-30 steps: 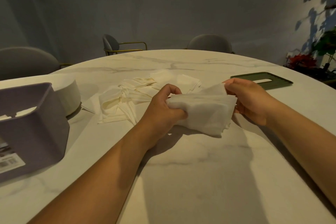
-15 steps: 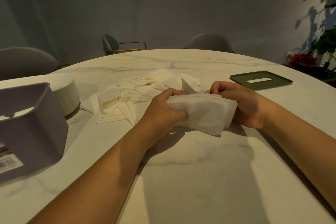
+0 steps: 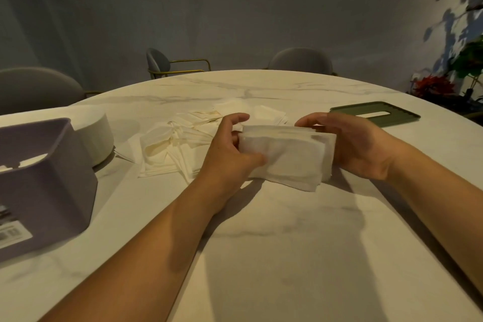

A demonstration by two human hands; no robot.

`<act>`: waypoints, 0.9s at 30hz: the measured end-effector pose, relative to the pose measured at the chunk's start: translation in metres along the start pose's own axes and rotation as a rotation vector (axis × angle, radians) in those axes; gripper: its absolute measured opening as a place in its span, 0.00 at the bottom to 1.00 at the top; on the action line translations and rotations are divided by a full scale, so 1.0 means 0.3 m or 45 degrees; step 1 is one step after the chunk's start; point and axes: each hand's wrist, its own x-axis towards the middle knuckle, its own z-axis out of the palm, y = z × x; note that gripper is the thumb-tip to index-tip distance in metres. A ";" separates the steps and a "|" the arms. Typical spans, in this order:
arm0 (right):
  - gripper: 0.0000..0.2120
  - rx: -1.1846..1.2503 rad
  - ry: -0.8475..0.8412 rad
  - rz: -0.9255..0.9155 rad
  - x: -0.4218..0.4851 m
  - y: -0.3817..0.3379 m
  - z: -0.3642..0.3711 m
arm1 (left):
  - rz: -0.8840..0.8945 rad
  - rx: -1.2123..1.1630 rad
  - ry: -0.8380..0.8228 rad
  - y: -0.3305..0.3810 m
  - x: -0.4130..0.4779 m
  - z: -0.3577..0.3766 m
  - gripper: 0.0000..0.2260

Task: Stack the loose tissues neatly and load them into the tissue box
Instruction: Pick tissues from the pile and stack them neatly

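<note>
You are holding a stack of tissues between your left hand and your right hand, each gripping one end. More loose tissues are lying on the table behind, waiting to be stacked. The box is sitting far left, and I cannot tell what is inside. A green lid is lying at the right.

**Marble look, paper and plastic**

The tabletop is showing a smooth, marble-look surface with grey veins and a soft sheen. The tissue stack and the loose tissues left of it are looking thin, soft and matt, like paper. The tissue box at near left and the green lid at far right are looking like matt plastic.
</note>
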 end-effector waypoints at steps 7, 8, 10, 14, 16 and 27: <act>0.08 -0.246 0.091 0.015 0.000 -0.005 0.008 | 0.006 0.000 0.153 -0.004 0.009 -0.010 0.19; 0.08 -0.282 0.093 0.026 0.005 0.000 0.018 | 0.005 0.006 0.141 -0.005 0.009 -0.010 0.18; 0.08 -0.369 0.108 0.036 0.022 0.015 0.038 | -0.009 0.011 0.091 -0.006 0.007 -0.008 0.19; 0.09 -0.407 0.137 -0.032 0.036 0.031 0.076 | -0.012 0.014 0.025 -0.006 0.005 -0.006 0.25; 0.13 -0.463 0.133 -0.072 0.037 0.037 0.083 | -0.009 0.025 0.024 -0.001 0.004 -0.002 0.29; 0.19 -0.564 0.525 -0.187 0.049 0.042 0.093 | -0.013 -0.031 0.138 0.001 0.006 -0.007 0.30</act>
